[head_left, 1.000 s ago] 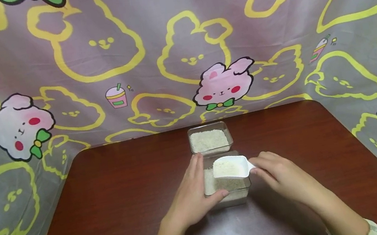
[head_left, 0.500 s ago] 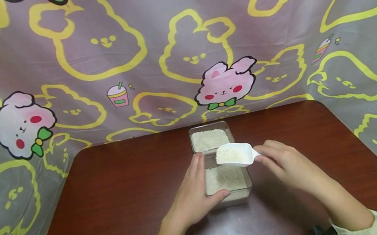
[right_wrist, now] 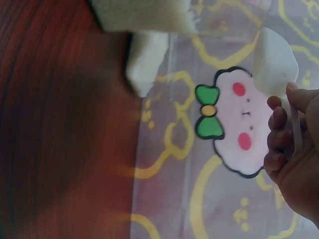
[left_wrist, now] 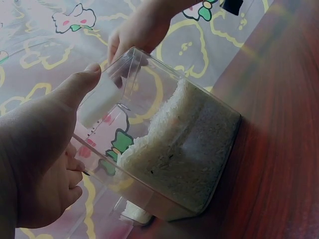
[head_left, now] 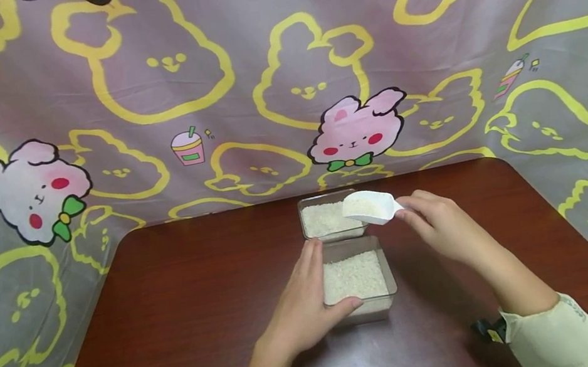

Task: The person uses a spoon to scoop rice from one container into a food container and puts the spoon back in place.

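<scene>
My left hand (head_left: pixel 300 303) holds the nearer clear container (head_left: pixel 372 307), with the thumb along its front rim and the fingers along its left side. White rice (head_left: pixel 353 276) fills its lower part, sloping in the left wrist view. My right hand (head_left: pixel 443 224) grips the handle of a white scoop (head_left: pixel 370 207), which carries some rice. The scoop is above the right side of the farther clear container (head_left: pixel 344 235), which also has rice in it. In the right wrist view, the thumb and curled fingers wrap the handle, with the scoop's underside (right_wrist: pixel 274 62) showing.
Both containers stand one behind the other on a dark reddish wooden table (head_left: pixel 203 298). A patterned cloth (head_left: pixel 234 91) hangs close behind the table's far edge and along both sides. A small black object (head_left: pixel 487 331) shows beside the right sleeve.
My right hand has moved the loaded scoop away from me, from over the nearer container to over the farther one. The left hand stays on the nearer container.
</scene>
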A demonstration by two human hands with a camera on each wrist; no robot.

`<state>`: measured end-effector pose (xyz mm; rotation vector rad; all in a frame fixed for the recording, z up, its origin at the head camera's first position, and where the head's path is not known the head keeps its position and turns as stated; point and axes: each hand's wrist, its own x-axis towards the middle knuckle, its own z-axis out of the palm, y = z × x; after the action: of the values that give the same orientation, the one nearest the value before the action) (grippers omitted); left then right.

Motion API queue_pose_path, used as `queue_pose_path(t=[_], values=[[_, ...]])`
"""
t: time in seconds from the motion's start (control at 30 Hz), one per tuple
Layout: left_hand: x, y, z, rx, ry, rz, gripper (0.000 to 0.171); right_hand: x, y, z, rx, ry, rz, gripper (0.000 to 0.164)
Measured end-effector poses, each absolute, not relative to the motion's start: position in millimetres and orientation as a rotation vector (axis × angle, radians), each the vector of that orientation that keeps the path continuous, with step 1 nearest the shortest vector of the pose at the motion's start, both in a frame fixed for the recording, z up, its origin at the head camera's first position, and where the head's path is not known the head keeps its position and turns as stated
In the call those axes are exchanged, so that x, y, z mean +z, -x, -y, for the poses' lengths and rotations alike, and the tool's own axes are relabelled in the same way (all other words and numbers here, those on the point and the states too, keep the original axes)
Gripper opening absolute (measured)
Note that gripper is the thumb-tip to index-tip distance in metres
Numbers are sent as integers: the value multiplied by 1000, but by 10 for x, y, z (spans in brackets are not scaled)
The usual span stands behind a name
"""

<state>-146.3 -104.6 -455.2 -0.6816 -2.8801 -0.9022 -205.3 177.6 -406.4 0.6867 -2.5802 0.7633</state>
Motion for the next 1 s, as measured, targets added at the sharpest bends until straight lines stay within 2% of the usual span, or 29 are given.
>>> queue_pose_path(t=[0.43,0.63,1.0], values=[[-4537,1468,1042,-906,676,2892,110,-4306,2464,-1801,500,-778,2602,13],[-4529,1464,1042,-906,691,2885,110,-4304,2529,-1794,326,-842,2578,16],[-4531,1461,1044,-904,679,2891,109,-4228,2588,-1662,13,-936,2457,9]])
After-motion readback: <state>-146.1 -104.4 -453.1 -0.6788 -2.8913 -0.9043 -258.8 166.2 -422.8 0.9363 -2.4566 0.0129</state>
